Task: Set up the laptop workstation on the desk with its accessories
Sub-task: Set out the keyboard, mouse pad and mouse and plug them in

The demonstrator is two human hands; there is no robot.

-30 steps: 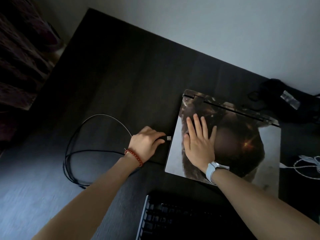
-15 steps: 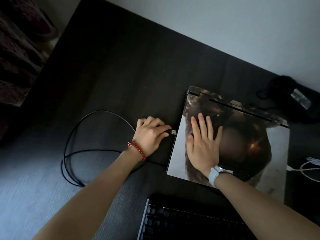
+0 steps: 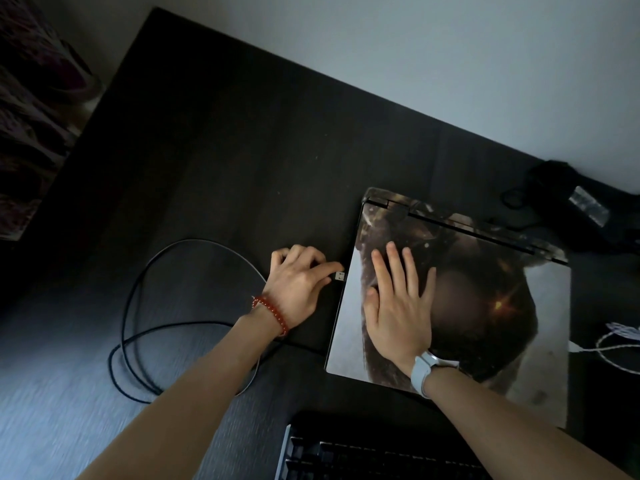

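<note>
A closed laptop (image 3: 485, 306) with a picture-covered lid lies on the dark desk (image 3: 242, 150). My right hand (image 3: 398, 306) rests flat on its lid, fingers spread. My left hand (image 3: 298, 285) pinches a silver USB plug (image 3: 340, 275) right at the laptop's left edge. The plug's black cable (image 3: 149, 306) loops across the desk to the left. A black keyboard (image 3: 363, 452) sits at the near edge.
A black bundle with a power adapter (image 3: 571, 202) lies behind the laptop at the right. A white cable (image 3: 620, 344) coils at the right edge. Dark patterned fabric (image 3: 31, 98) lies beyond the desk's left side. The wall runs along the back.
My left hand has brought the USB plug slightly closer to the laptop's left edge. My right hand stays flat on the lid.
</note>
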